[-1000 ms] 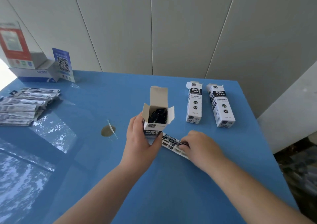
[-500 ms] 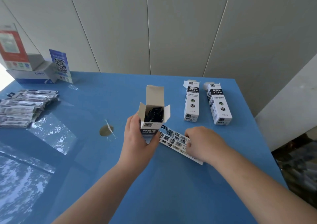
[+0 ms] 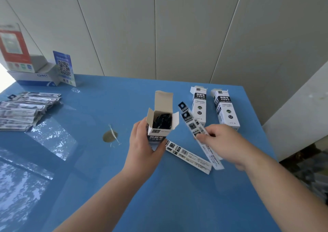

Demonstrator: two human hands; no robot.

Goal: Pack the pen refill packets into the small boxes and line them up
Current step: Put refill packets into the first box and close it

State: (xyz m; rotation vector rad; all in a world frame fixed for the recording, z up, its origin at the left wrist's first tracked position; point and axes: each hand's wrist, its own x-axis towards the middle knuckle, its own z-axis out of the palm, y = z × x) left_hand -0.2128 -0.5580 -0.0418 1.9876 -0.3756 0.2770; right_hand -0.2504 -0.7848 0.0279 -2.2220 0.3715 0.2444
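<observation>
Two closed boxes [image 3: 199, 105] already lie side by side on the tabletop [image 3: 110, 187]. The left hand [image 3: 144, 146] grips the open box [image 3: 160, 123], partly filled; the right hand [image 3: 223, 143] pinches two refill packets [image 3: 193, 125] beside it. One packet [image 3: 188, 156] lies below, and a pile [image 3: 23, 111] waits far left.

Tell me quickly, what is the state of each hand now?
Left hand: closed around the open box, holding it upright.
Right hand: pinching refill packets, lifted off the table.

open box [image 3: 160, 123] base: hidden by left hand [image 3: 142, 146] | contents: indistinct
</observation>
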